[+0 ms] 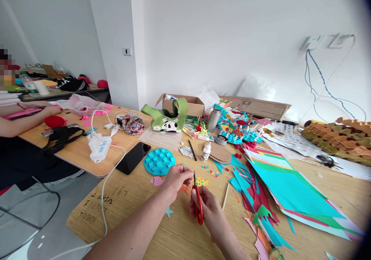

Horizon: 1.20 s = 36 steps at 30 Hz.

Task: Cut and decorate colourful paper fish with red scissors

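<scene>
My right hand (pixel 207 206) grips a pair of red-handled scissors (pixel 198 208), with the blades pointing away from me. Close by the blade tips, my left hand (pixel 178 179) is pinched; whatever sits between its fingertips is too small to make out. Under and around the hands lie paper cut-outs: a yellow fish with dots (pixel 202 182), a pink fish (pixel 157 180), an orange piece (pixel 184 190) partly covered by my hands, and a blue starfish (pixel 168 212). A round blue woven-paper disc (pixel 159 161) lies beyond my left hand. Small coloured paper dots (pixel 213 172) are scattered past the scissors.
A glue bottle (pixel 206 152), black pencil (pixel 192 150), phone (pixel 133 158) and cardboard discs (pixel 218 152) lie farther back. Coloured sheets (pixel 295 190) and scraps (pixel 255 186) cover the right. A white cable (pixel 106 198) crosses the left edge. Another person's arms (pixel 26 115) rest at far left.
</scene>
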{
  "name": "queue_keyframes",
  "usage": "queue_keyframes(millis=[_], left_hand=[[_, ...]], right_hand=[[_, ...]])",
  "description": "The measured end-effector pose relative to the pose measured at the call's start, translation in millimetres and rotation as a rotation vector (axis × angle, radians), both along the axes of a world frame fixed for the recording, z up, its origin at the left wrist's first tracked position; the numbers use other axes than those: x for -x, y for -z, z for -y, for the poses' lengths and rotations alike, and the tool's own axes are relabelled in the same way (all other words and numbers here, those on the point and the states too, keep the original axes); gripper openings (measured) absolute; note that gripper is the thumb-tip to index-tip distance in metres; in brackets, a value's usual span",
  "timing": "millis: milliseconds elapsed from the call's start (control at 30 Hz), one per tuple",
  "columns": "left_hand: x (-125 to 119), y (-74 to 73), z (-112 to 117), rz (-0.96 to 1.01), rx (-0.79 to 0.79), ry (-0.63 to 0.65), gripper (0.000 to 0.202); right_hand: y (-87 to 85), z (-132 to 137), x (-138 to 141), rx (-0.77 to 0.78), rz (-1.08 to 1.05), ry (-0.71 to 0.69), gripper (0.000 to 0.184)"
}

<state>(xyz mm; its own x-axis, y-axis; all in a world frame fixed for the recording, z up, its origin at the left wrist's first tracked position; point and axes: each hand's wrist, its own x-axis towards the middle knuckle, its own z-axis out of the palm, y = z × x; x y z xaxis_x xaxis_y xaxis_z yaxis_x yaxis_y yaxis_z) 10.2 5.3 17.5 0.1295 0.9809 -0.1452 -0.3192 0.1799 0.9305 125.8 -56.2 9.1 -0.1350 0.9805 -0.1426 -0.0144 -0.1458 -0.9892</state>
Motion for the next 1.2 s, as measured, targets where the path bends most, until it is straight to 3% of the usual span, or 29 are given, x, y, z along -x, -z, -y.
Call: queue_keyframes(millis=[300, 700, 867, 933, 1033, 1100, 1200], left_hand=[[1, 0.2, -1, -0.021, -0.018, 0.015, 0.009], [3, -1.1, -1, -0.022, -0.026, 0.034, 0.011], [4, 1.1, -3, -0.016, -0.029, 0.023, 0.014], [5, 2.7, -4, -0.012, -0.033, 0.019, 0.015], [5, 5.1, -5, 0.018, -0.021, 0.022, 0.017], [4, 6.3, -6, 0.024, -0.008, 0.028, 0.018], [4, 6.9, -6, 0.006, 0.004, 0.039, 0.019]], right_hand=[[9.2, -3, 0, -0.025, 0.014, 0.003, 0.060], [2.2, -2, -2, -0.027, 0.046, -0.016, 0.056], [-1.5, -10, -17, -0.045, 0.095, 0.075, 0.050], [-1.9, -16, -30, -0.102, 0.272, 0.142, 0.047], [-1.2, -21, -52, -0.203, 0.812, 0.225, 0.031], [-0.6, -22, -66, -0.184, 1.167, 0.227, 0.022], [-0.1, -21, -81, -0.135, 1.480, 0.195, 0.018]])
